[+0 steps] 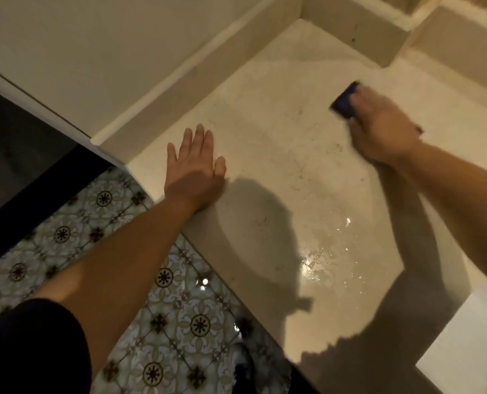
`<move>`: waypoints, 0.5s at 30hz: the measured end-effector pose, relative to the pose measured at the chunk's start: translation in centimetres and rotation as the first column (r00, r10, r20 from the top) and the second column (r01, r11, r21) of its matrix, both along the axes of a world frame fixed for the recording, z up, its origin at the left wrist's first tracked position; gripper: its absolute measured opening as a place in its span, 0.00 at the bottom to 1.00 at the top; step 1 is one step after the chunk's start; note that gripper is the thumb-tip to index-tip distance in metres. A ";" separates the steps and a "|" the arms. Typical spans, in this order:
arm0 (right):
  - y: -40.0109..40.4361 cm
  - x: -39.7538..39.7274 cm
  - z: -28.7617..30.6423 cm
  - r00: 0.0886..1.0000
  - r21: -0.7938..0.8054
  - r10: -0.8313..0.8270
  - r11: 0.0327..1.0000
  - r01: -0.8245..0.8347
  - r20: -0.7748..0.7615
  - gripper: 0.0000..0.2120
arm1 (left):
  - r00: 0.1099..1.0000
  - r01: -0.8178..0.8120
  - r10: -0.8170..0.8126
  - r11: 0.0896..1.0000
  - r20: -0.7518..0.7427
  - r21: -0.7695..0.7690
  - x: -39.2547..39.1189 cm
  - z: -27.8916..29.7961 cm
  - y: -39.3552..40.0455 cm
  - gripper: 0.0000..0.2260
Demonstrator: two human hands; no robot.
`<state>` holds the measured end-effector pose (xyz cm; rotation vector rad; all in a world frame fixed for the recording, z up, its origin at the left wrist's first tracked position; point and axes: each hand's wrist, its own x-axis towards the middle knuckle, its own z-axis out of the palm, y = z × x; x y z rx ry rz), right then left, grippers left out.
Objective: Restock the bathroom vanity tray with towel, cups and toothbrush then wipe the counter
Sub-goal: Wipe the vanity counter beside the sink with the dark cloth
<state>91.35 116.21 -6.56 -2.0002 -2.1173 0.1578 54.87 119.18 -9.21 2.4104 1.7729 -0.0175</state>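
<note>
Dim, warm light. Floor of glossy patterned tiles (162, 331), pale with dark floral medallions, showing small light reflections. Plain cream wall (100, 46) along upper left, with a cream stone upstand ledge (196, 81) at its foot. A black glossy panel (17, 155) occupies the far left.

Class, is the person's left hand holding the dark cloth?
No: the left hand lies flat on the counter; the right hand grips the dark cloth.

Dim, warm yellowish light. Glare spots on wet desk (319, 260) and floor (203, 280). Big soft shadows across desk. Right hand (384, 132) motion-blurred; left hand (194, 169) sharp. Wide-angle bending at edges.
</note>
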 end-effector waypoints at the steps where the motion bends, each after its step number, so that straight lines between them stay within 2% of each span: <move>1: -1.5 -2.8 0.0 0.997 -0.013 0.064 0.998 -0.065 -0.037 0.23 | 1.000 -0.002 0.002 1.000 -0.009 -0.006 -0.1 -0.1 0.1 0.31; 6: -13.5 -16.8 0.3 0.907 0.013 0.337 0.939 -0.345 -0.252 0.19 | 0.998 0.047 -0.048 0.998 -0.048 -0.029 -0.4 0.5 0.2 0.30; 10: -22.4 -24.6 0.5 0.797 0.052 0.413 0.898 -0.436 -0.441 0.17 | 0.996 0.059 -0.061 0.998 -0.058 -0.036 -0.3 0.8 -0.1 0.28; 12: -24.5 -26.7 0.6 0.779 0.044 0.372 0.912 -0.407 -0.504 0.17 | 0.997 0.057 -0.060 0.997 -0.057 -0.048 -0.4 0.8 -0.1 0.28; 13: -25.2 -27.2 0.9 0.748 -0.005 0.306 0.924 -0.382 -0.589 0.18 | 0.997 0.056 -0.059 0.997 -0.055 -0.051 -0.4 0.9 -0.1 0.28; 14: -25.6 -27.5 1.2 0.688 -0.077 0.198 0.935 -0.346 -0.698 0.18 | 0.997 0.055 -0.058 0.997 -0.053 -0.048 -0.5 0.8 -0.1 0.28; 15: -26.0 -27.6 1.7 0.589 -0.172 0.042 0.937 -0.304 -0.807 0.18 | 0.997 0.056 -0.058 0.997 -0.052 -0.045 -0.5 0.8 -0.1 0.29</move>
